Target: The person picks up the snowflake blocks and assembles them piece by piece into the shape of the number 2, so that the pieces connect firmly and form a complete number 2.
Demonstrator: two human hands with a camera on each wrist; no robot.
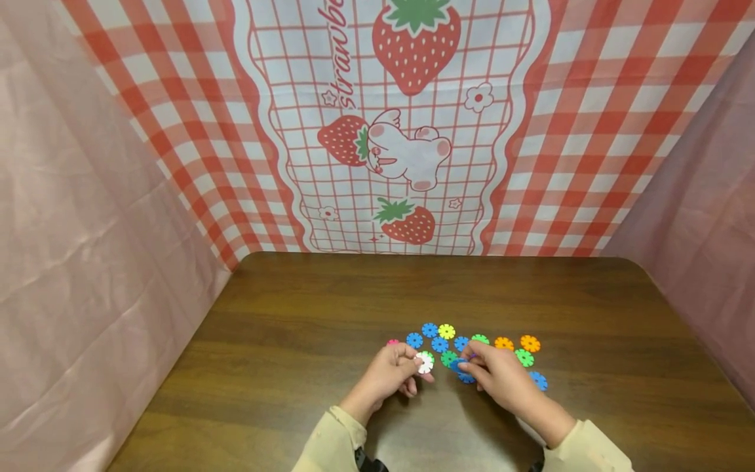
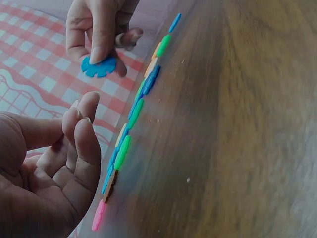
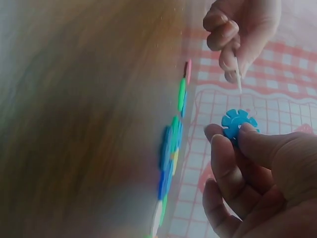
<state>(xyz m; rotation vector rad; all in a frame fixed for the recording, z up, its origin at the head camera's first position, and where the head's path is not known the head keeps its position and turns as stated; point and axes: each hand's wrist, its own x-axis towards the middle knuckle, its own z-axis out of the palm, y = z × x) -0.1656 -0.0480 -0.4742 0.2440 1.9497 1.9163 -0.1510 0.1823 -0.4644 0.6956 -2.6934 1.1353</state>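
White notched disc: one, round, pinched between thumb and fingers of your left hand, raised above the worktop. Broad face turned to the head camera; edge-on in the right wrist view, where it reads as a thin upright strip.

Blue notched disc: one, round, pinched between thumb and fingertip of your right hand, also raised, near the white one and apart from it. Broad face towards the right wrist camera.

Loose discs: lying flat, clustered near and beyond your hands; pink, yellow, orange, green and further blue pieces, some partly hidden.

Surface: brown wood-grained, far corners rounded.

Room: red-and-white checked cloth behind, printed with strawberries and a white cartoon animal; creased pinkish fabric on both sides. Your sleeves: beige.
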